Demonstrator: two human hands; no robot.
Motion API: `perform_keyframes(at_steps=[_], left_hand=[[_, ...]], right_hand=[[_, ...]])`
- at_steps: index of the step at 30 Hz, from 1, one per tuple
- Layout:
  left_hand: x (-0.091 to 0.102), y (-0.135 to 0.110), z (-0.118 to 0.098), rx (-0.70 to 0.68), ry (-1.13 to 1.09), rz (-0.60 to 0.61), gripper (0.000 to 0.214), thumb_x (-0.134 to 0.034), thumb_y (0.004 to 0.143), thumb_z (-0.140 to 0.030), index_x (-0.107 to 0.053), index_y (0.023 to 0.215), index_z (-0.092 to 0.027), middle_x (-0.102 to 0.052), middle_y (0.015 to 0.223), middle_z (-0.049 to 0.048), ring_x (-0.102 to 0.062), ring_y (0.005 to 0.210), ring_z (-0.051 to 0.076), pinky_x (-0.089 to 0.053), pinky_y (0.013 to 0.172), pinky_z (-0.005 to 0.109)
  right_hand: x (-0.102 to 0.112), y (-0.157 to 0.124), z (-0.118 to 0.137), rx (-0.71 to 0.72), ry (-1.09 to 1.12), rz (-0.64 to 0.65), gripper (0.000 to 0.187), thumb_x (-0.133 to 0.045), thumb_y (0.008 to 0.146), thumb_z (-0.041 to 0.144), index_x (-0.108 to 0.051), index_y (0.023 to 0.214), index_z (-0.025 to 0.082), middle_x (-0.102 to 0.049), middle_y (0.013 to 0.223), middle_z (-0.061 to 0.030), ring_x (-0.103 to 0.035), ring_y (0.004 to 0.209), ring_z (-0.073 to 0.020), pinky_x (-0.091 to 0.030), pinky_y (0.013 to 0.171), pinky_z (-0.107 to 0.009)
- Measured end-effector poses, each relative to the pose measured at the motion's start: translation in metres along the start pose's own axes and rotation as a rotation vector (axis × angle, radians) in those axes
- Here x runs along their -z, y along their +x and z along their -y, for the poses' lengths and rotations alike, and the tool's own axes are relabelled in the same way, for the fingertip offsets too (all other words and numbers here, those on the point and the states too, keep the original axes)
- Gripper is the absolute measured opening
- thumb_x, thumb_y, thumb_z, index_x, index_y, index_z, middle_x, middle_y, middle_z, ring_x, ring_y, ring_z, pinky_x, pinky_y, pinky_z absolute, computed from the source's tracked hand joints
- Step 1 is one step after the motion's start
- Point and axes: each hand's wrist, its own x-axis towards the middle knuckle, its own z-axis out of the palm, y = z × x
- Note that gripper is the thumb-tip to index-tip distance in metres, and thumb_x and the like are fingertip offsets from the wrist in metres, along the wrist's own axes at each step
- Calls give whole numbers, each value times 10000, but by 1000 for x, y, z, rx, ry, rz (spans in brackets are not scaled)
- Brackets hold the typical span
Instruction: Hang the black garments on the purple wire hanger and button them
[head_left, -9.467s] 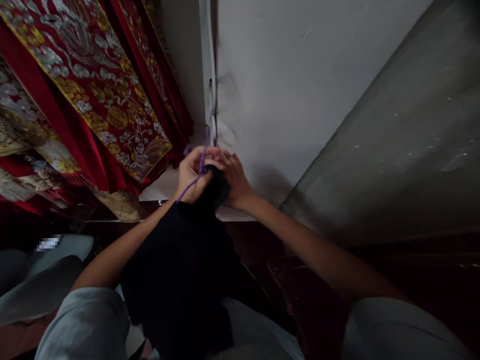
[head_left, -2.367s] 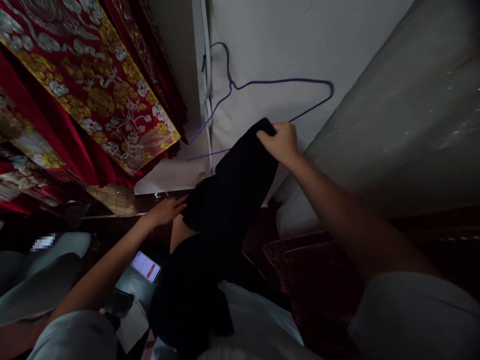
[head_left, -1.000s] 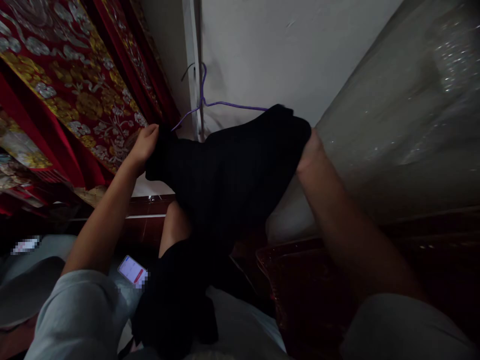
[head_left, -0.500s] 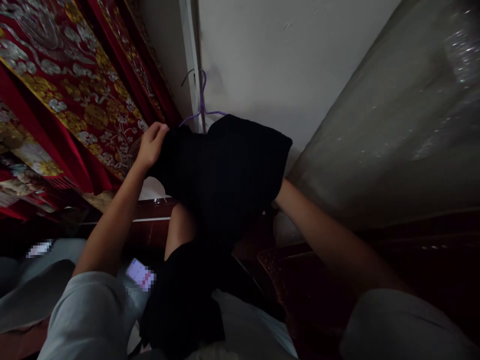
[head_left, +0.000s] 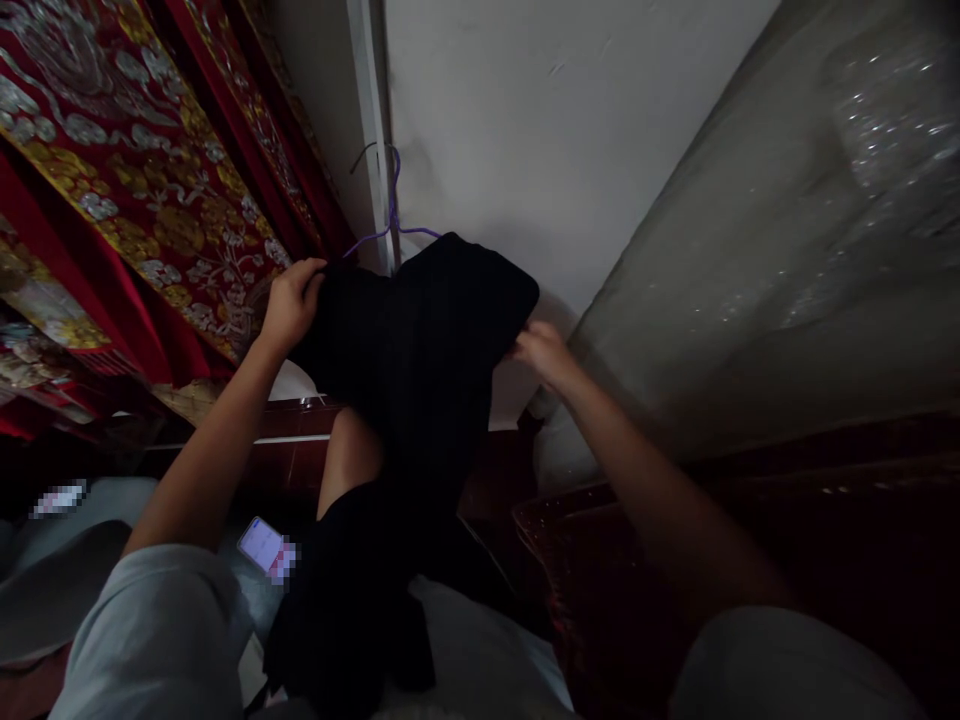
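Note:
A black short-sleeved shirt [head_left: 420,350] hangs on a purple hanger [head_left: 394,195] against the wall, its lower part falling toward my lap. At the shirt's left shoulder edge, my left hand [head_left: 291,305] is closed on the fabric. My right hand [head_left: 544,350] is at the opening of the sleeve on the right, fingers pinched together at its lower edge. Dark cloth hides the fingertips of both hands in part.
Red curtains [head_left: 172,210] with gold and silver embroidery hang at the left. A large plastic-wrapped object [head_left: 697,290] leans at the right. A lit phone [head_left: 264,548] lies low on the left. Dark red furniture [head_left: 637,590] stands at lower right.
My right hand has come out of the right sleeve and now shows at its edge. That sleeve has dropped inward. My left hand keeps its hold on the shirt.

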Motion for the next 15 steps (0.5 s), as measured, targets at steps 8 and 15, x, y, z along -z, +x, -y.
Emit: perform_keyframes(at_steps=[8,15], left_hand=[[5,-1,-9,-10,-8,45,277,-474,1004,-311,-689,1162,-235,-715,1176,109,-658,1154,261,-468,1098,412],[7,-6,-13,-44,80,20,308,-442,1013,-267,-672,1207,-195,-716,1193,122,-655,1169,268,-473,1084,415]], right_hand=[[-33,-22,16,-391,399,374,461,-548,750,712,-673,838,278,-735,893,-86,-675,902,-286,-565,808,-443],[14,5,4,-12,311,-125,606,-263,732,852,-498,711,294,-574,703,-89,-597,834,-308,-504,745,-467]])
